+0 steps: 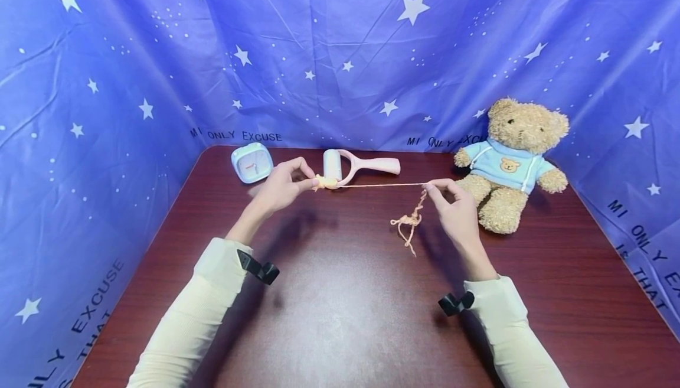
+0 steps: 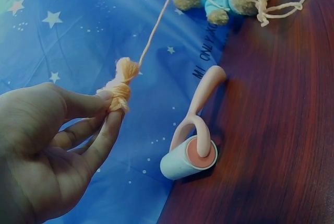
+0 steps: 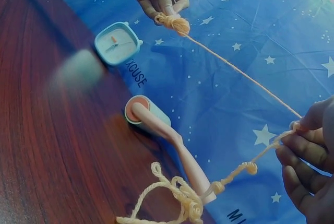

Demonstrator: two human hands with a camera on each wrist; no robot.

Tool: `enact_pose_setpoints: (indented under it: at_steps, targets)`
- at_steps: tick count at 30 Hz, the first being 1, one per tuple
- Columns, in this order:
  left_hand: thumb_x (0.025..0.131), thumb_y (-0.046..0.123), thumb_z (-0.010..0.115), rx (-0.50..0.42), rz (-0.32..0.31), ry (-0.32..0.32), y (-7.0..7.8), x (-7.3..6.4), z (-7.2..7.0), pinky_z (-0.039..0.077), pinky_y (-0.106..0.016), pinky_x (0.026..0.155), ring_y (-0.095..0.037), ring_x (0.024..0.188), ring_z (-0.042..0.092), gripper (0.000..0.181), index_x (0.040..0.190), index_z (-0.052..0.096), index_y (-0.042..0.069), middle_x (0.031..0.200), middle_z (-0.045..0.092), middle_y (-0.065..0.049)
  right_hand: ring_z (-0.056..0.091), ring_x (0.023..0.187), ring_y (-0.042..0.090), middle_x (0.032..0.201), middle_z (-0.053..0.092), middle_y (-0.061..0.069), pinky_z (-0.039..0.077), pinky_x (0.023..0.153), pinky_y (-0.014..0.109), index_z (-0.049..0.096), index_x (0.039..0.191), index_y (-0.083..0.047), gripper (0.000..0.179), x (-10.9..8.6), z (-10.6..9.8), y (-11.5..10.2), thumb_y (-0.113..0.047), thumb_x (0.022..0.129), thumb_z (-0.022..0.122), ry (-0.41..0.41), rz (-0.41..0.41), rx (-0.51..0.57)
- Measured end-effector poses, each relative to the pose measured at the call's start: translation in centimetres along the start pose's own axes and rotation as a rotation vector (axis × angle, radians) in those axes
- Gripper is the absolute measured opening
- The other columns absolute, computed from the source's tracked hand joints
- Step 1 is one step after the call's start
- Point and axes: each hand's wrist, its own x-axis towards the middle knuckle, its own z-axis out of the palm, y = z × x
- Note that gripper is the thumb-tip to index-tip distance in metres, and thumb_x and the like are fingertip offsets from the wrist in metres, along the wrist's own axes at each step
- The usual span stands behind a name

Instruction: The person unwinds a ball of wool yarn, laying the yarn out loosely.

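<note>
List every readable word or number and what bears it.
"MI ONLY EXCUSE": blue starry fabric curtain, back left.
"MI ONLY EXCU…": curtain, back right.
"…LY EXCUSE", "THAT": curtain, left side.
"MI ONLY E…", "Is THAT": curtain, right side.
Pale blue square clock: any dial print too small.

Yarn (image 2: pixel 123 82) in all three views

Table (image 1: pixel 340 317): white shine, bottom middle, head view.
Sleeves (image 1: pixel 193 305): soft dark shadows beside them.
Cloth (image 3: pixel 292 15): dimmer in both wrist views; pink glow, upper right, right wrist.
Clock (image 3: pixel 116 46): blurry pale patch beside it, upper left, right wrist.
</note>
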Motion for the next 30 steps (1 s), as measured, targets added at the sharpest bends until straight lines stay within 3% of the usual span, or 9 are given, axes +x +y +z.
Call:
enact_pose_setpoints:
  at_steps: [11,16,22,30]
  targets:
    - [0.088,0.008,0.067,0.026,0.001,0.006,-0.1,0.0,-0.1,0.046,-0.025,0.071,-0.022,0.08,0.066,0.009,0.087,0.059,0.005,0.083,0.07,-0.011,0.051,0.067,-0.002,0.079,0.066,0.0,0.04,0.06,0.014,0.068,0.097,0.008,0.018,0.1,-0.6,0.3,-0.008,0.091,0.064,0.03,-0.03,0.027]
    - [0.088,0.009,0.068,0.02,-0.002,0.009,-0.3,0.0,-0.2,0.046,-0.025,0.07,-0.024,0.081,0.065,0.01,0.087,0.059,0.005,0.084,0.07,-0.011,0.054,0.072,-0.003,0.082,0.067,-0.001,0.042,0.065,0.013,0.068,0.098,0.008,0.018,0.2,-1.0,0.5,-0.009,0.091,0.063,0.051,-0.003,0.017]
    - [0.088,0.008,0.068,0.007,0.002,0.017,-0.3,-0.1,-0.3,0.046,-0.023,0.069,-0.015,0.077,0.063,0.01,0.087,0.059,0.004,0.084,0.07,-0.011,0.054,0.07,-0.002,0.079,0.066,-0.008,0.042,0.063,0.012,0.066,0.099,0.01,0.02,0.3,-1.2,0.7,-0.008,0.091,0.063,0.059,0.018,0.026]
    - [0.088,0.006,0.067,-0.011,0.001,0.021,-0.6,-0.1,-0.5,0.047,-0.023,0.069,-0.032,0.083,0.066,0.009,0.087,0.059,0.003,0.083,0.07,-0.014,0.057,0.068,0.0,0.074,0.065,-0.009,0.043,0.062,0.012,0.067,0.098,0.01,0.02,0.2,-1.7,1.1,-0.01,0.092,0.063,0.07,0.026,0.021]
